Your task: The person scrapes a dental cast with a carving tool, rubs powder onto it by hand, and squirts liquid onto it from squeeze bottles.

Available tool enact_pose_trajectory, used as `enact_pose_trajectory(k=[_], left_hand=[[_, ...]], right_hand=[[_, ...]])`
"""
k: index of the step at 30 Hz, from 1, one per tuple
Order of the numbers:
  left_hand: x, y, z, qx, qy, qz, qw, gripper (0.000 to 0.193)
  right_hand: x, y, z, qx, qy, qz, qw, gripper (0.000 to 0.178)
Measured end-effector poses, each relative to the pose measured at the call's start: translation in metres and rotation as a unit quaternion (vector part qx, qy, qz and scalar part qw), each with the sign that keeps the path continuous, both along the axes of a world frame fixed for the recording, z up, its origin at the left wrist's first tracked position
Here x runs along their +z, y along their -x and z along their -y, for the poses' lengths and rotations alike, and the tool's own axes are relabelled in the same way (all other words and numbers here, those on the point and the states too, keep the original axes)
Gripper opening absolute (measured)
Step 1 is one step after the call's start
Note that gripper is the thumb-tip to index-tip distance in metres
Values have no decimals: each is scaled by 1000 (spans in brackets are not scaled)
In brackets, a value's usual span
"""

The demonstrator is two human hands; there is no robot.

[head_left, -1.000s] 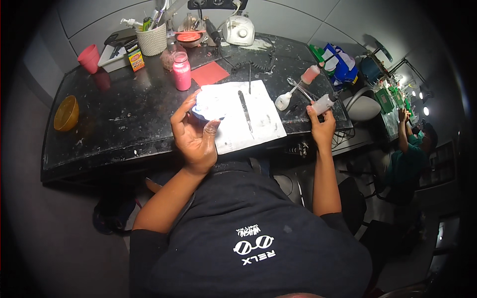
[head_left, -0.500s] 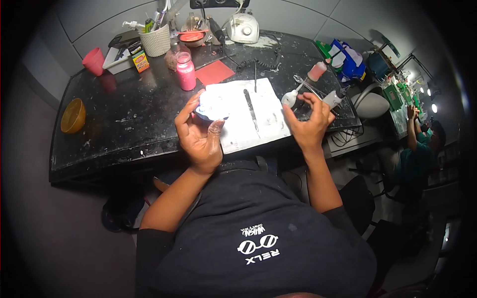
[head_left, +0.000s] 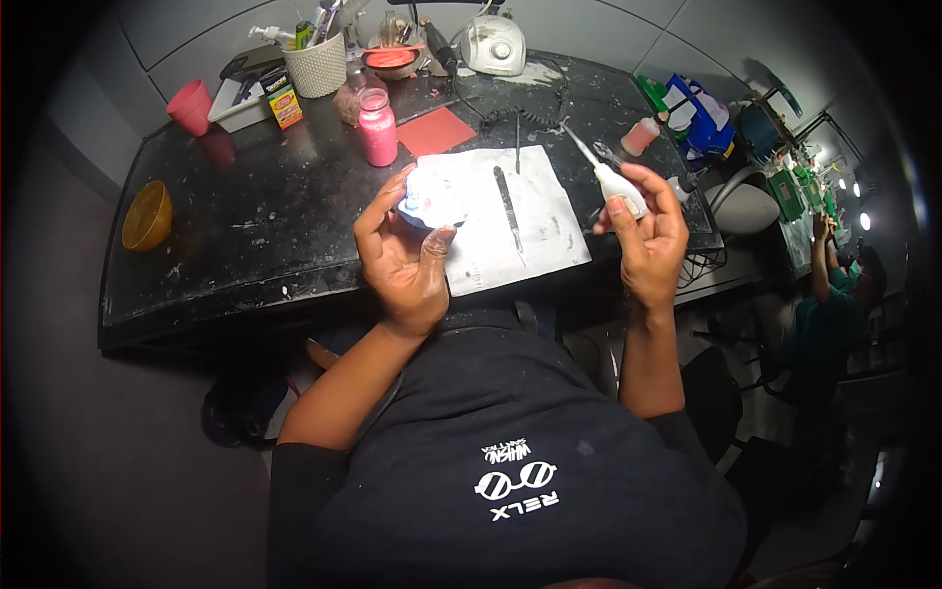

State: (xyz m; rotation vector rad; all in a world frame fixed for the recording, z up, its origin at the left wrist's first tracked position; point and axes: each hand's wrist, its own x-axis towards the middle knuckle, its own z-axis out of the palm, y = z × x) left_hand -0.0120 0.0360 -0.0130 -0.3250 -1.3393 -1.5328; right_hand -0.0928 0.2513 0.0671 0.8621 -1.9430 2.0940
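— Black worktop (head_left: 245,231), and the right hand (head_left: 650,231) grips a white bottle (head_left: 620,189)! Pointing where?
— Nozzle (head_left: 583,148) and long axis slant away leftward, right of the paper (head_left: 548,211); left hand (head_left: 404,280) clasps the white-topped piece (head_left: 435,201), paper spanning room between.

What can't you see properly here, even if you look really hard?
In the head view:
The white piece in the left hand: bright glare washes out its details.
The bottom of the white squeeze bottle: hidden in the right hand.
What the co-worker handles: too small and blurry.
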Motion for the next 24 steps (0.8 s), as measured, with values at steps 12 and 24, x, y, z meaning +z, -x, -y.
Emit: enact_pose_trajectory(k=[12, 24], left_hand=[[0, -1, 1, 1, 4, 3, 1000, 57], [0, -1, 1, 7, 8, 2, 1000, 56]], right_hand=[[4, -7, -8, 35, 9, 21, 999, 21], [8, -13, 4, 37, -13, 6, 999, 22]])
